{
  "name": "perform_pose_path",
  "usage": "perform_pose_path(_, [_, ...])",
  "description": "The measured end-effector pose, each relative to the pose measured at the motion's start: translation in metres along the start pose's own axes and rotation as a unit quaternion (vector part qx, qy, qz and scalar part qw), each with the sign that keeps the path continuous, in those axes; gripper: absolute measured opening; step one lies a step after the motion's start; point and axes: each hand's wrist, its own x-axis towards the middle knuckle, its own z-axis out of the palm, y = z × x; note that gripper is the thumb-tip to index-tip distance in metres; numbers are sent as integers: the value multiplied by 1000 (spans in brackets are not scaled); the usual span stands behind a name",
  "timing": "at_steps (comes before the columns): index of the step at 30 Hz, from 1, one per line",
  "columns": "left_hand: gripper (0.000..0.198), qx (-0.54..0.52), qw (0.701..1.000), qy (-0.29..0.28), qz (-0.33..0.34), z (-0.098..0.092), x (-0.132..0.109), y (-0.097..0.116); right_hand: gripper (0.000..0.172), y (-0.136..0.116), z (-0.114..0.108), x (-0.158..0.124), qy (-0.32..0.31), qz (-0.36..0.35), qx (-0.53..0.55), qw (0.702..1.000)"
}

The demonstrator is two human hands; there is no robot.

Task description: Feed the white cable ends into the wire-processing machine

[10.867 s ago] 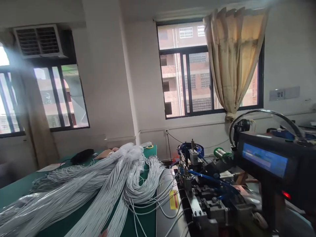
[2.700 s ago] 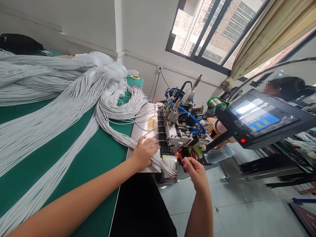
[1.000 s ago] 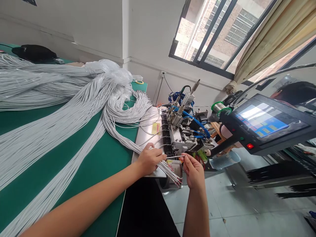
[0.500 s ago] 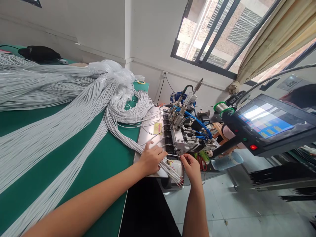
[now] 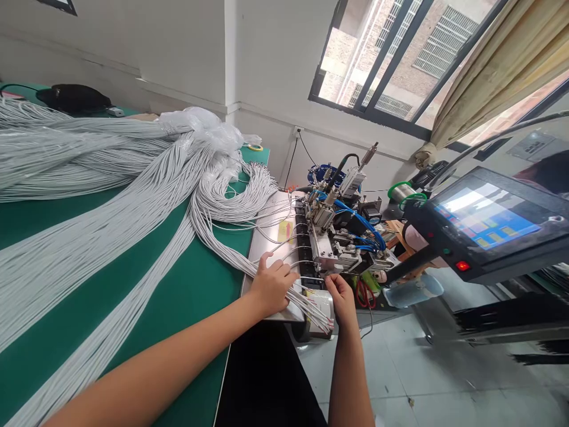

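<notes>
My left hand [image 5: 273,289] is closed around a bundle of thin white cables [image 5: 313,311], whose stripped, reddish ends stick out to the right below it. From its fingertips a single white cable [image 5: 311,277] runs across to my right hand [image 5: 342,296], which pinches the far end between thumb and fingers. Both hands are at the near end of a black slotted strip [image 5: 304,237] on the machine [image 5: 326,225]. Several separate cables lie across the metal plate [image 5: 267,228] into that strip. The pinched cable tip is hidden by my right fingers.
Long white cable bundles [image 5: 133,231] cover much of the green table [image 5: 213,356] on the left. A touchscreen [image 5: 493,216] on a black arm stands at right. Red-handled scissors [image 5: 365,293], a clear plastic bin [image 5: 413,290] and a solder wire spool [image 5: 402,193] are beyond my right hand.
My right hand has shifted slightly and its fingers are drawn closer together at the cable end. The left hand stays nearly in place on the bundle. The view has turned a little.
</notes>
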Motion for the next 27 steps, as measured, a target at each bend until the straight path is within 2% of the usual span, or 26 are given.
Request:
perform_pose_path(7, [33,-4,1000,1,2,0,0,0,29,-5,2,0,13,-9,-9,1000])
perform_pose_path(13, [34,-2,1000,0,7,1,0,-2,35,-9,3,4,-31,66,33,997])
perform_pose_path(20, [33,-1,1000,4,9,2,0,-2,33,-3,8,7,-16,134,107,985])
perform_pose_path(27, [31,1,1000,10,11,2,0,-2,37,-3,10,6,-6,140,135,981])
